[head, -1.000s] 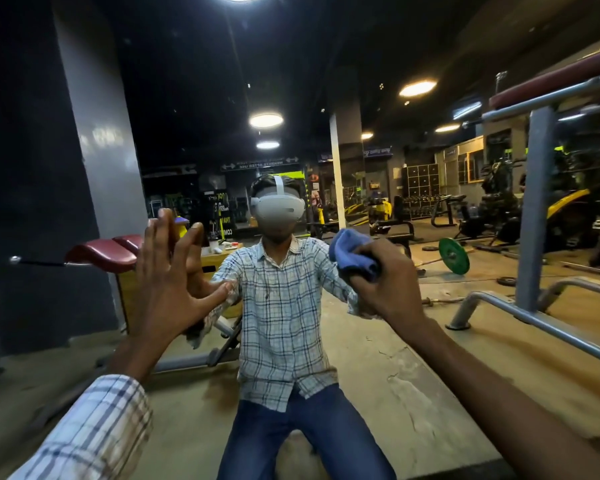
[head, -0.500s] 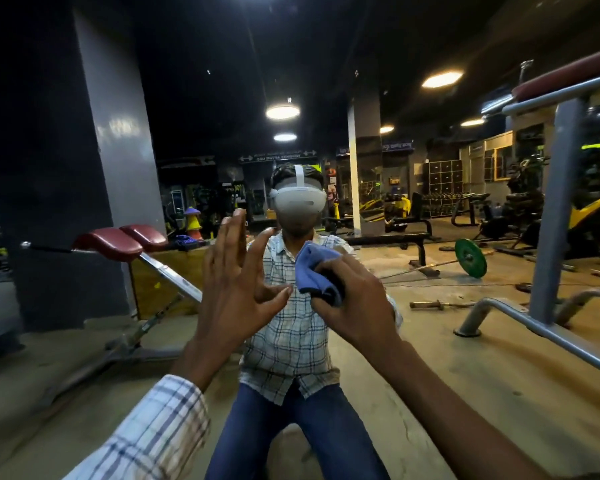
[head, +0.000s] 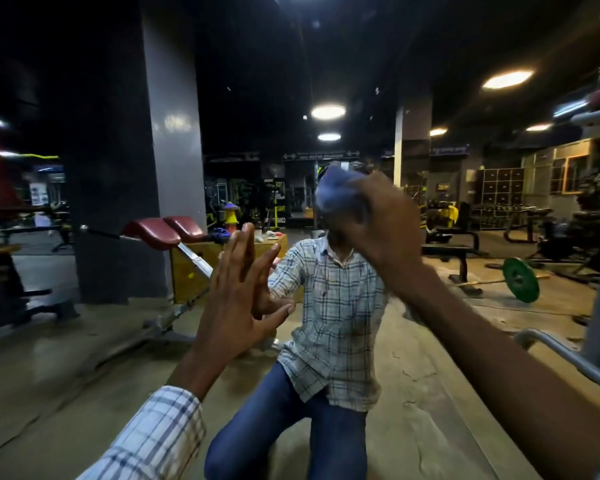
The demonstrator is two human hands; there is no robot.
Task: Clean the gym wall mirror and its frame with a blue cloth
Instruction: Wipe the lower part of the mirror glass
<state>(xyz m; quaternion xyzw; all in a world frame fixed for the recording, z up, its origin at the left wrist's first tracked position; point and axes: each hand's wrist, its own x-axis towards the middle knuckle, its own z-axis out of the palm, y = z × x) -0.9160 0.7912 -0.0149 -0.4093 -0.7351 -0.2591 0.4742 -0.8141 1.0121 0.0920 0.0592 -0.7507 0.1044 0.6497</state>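
The wall mirror fills the whole view and reflects the gym and a crouching person in a checked shirt and jeans. My left hand presses flat on the glass, fingers straight, meeting its own reflection. My right hand grips a bunched blue cloth against the glass, higher up and right of centre, over the reflected person's head. The hand and cloth are motion-blurred. No mirror frame is in view.
All reflected in the glass: a grey pillar, a bench with red pads, a wooden box, a green weight plate on a barbell and a metal machine frame at the right.
My right hand has carried the cloth up and to the right across the glass, from the reflected chest to the reflected head. The view has shifted left; my left hand stays flat on the mirror.
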